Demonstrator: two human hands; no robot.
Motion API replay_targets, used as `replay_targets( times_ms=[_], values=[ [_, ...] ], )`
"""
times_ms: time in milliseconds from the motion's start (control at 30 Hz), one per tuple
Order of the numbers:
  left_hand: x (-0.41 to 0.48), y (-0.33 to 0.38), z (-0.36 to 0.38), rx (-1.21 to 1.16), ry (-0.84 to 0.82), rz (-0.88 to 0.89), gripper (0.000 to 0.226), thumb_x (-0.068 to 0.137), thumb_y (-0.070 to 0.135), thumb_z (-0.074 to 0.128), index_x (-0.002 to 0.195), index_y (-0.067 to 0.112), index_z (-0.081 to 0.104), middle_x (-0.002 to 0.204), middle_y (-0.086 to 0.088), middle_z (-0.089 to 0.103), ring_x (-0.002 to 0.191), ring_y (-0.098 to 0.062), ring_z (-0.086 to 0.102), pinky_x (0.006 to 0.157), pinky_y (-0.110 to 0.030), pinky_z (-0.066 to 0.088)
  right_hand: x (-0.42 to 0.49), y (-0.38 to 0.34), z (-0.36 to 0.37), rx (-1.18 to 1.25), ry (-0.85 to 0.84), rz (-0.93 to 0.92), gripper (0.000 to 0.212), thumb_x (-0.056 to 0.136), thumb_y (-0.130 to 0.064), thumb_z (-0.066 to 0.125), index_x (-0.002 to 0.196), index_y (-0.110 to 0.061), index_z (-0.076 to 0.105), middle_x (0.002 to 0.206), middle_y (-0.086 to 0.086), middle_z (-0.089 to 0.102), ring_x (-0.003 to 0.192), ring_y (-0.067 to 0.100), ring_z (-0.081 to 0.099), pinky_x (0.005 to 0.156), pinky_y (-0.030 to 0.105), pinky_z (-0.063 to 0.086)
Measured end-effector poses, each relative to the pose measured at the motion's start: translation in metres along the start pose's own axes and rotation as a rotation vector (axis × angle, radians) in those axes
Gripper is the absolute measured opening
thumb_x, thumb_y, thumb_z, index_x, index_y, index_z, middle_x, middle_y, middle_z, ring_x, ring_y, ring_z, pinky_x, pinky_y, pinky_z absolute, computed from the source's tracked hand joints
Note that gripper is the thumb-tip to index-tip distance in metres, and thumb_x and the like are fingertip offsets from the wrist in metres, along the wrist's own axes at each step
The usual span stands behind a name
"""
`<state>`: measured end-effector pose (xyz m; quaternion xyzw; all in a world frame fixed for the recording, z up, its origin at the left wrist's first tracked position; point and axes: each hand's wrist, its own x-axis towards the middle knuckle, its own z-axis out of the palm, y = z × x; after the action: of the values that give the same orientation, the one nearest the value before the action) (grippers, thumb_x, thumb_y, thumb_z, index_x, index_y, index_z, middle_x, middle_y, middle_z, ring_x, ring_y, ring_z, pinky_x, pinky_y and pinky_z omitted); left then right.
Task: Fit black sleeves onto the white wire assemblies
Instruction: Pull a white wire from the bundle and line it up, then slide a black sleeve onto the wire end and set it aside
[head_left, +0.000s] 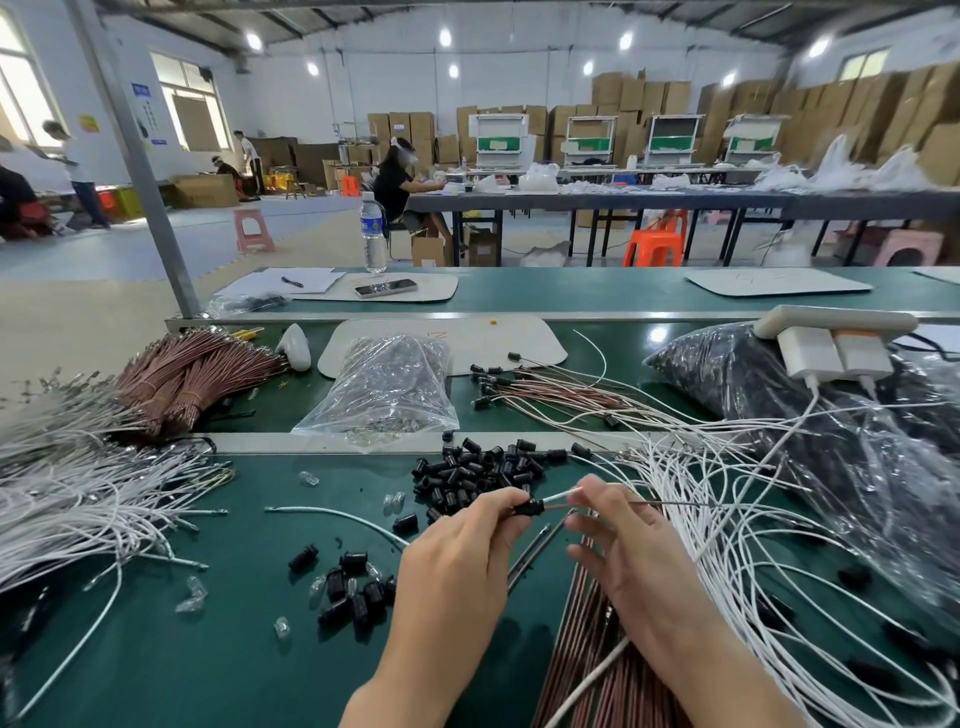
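My left hand (462, 561) pinches a small black sleeve (531, 507) between thumb and fingertips above the green bench mat. My right hand (618, 540) pinches a white wire (563, 493) and a brown wire just right of the sleeve, where both wires enter it. A heap of loose black sleeves (478, 470) lies right behind my hands. A smaller group of black sleeves (353, 587) lies at front left. Loose white wires (737, 525) fan out to the right. Another mass of white wires (78, 499) lies at the left.
Brown wire bundles (197, 374) lie at back left, brown wires (602, 654) under my right forearm. A clear bag (389, 384) of small parts stands behind the sleeves, finished wire assemblies (550, 395) beside it. A big bag of black parts (810, 405) and a power strip (831, 322) are right.
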<state>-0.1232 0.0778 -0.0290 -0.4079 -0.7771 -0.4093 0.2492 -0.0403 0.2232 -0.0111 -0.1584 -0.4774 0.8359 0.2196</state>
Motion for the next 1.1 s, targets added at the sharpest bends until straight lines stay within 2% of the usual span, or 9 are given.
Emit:
replay_targets(
  times_ms=[67,133,267,400,633,800,900,1000,1100],
  values=[
    [0.001,-0.002,-0.002,0.007,0.013,-0.003,0.022,0.096,0.032,0.056,0.111,0.024,0.070,0.085,0.020,0.072,0.071,0.006,0.053,0.071,-0.006,0.040,0.001,-0.005,-0.006,0.066,0.059,-0.021,0.023,0.075,-0.029,0.076,0.090,-0.012,0.070,0.086,0.004,0.073,0.070,0.012,0.067,0.058,0.023,0.058],
    [0.002,-0.006,-0.004,0.010,0.031,0.013,0.022,0.097,0.031,0.057,0.112,0.023,0.070,0.087,0.019,0.072,0.079,0.007,0.053,0.074,-0.014,0.045,0.001,-0.010,-0.013,0.132,0.097,-0.049,0.020,0.079,-0.028,0.073,0.090,-0.011,0.071,0.085,0.002,0.072,0.070,0.011,0.067,0.058,0.022,0.058],
    [0.006,-0.017,-0.011,0.034,0.083,0.021,0.024,0.096,0.029,0.058,0.113,0.018,0.071,0.089,0.017,0.074,0.088,0.021,0.044,0.080,-0.018,0.042,-0.001,-0.020,-0.027,0.231,0.190,-0.129,0.013,0.086,-0.030,0.072,0.076,-0.023,0.076,0.083,-0.004,0.070,0.067,0.007,0.066,0.060,0.018,0.057],
    [0.008,-0.031,-0.021,0.098,0.146,0.001,0.021,0.096,0.026,0.060,0.113,0.017,0.070,0.090,0.015,0.073,0.080,0.007,0.051,0.088,-0.022,0.039,0.001,-0.028,-0.041,0.347,0.286,-0.175,0.017,0.084,-0.037,0.076,0.092,-0.023,0.070,0.088,-0.006,0.069,0.070,0.004,0.064,0.064,0.017,0.056],
    [0.009,-0.045,-0.033,0.137,0.150,-0.087,0.023,0.094,0.026,0.057,0.111,0.017,0.070,0.090,0.017,0.070,0.079,0.007,0.052,0.087,-0.016,0.033,0.002,-0.035,-0.056,0.492,0.381,-0.245,0.017,0.087,-0.038,0.075,0.095,-0.025,0.067,0.084,-0.010,0.069,0.068,0.001,0.061,0.062,0.013,0.052],
    [0.006,-0.047,-0.034,0.097,0.111,-0.197,0.028,0.095,0.032,0.050,0.111,0.021,0.070,0.087,0.019,0.070,0.094,0.024,0.049,0.078,-0.023,0.039,0.002,-0.042,-0.067,0.630,0.446,-0.277,0.014,0.090,-0.032,0.073,0.092,-0.020,0.066,0.077,-0.010,0.069,0.065,-0.002,0.062,0.061,0.010,0.051],
    [0.003,-0.050,-0.031,0.084,0.096,-0.251,0.019,0.095,0.023,0.060,0.112,0.021,0.069,0.087,0.018,0.070,0.081,0.008,0.057,0.075,-0.030,0.044,0.002,-0.044,-0.064,0.707,0.414,-0.276,0.014,0.088,-0.029,0.073,0.093,-0.016,0.069,0.086,-0.005,0.072,0.076,0.001,0.069,0.069,0.011,0.055],
    [0.005,-0.049,-0.030,-0.126,0.157,-0.388,0.016,0.099,0.023,0.058,0.110,0.030,0.067,0.084,0.018,0.072,0.065,-0.005,0.061,0.065,-0.028,0.052,0.003,-0.041,-0.058,0.731,0.305,-0.238,0.033,0.088,-0.028,0.072,0.113,-0.008,0.066,0.105,0.005,0.074,0.096,0.008,0.073,0.075,0.012,0.056],
    [0.009,-0.038,-0.025,-0.312,0.242,-0.448,0.016,0.101,0.027,0.057,0.098,0.038,0.068,0.082,0.018,0.071,0.048,-0.008,0.050,0.046,-0.017,0.042,0.003,-0.031,-0.039,0.329,0.187,-0.146,0.041,0.088,-0.032,0.069,0.119,-0.006,0.061,0.103,0.011,0.074,0.083,0.015,0.072,0.065,0.019,0.060]
  ],
)
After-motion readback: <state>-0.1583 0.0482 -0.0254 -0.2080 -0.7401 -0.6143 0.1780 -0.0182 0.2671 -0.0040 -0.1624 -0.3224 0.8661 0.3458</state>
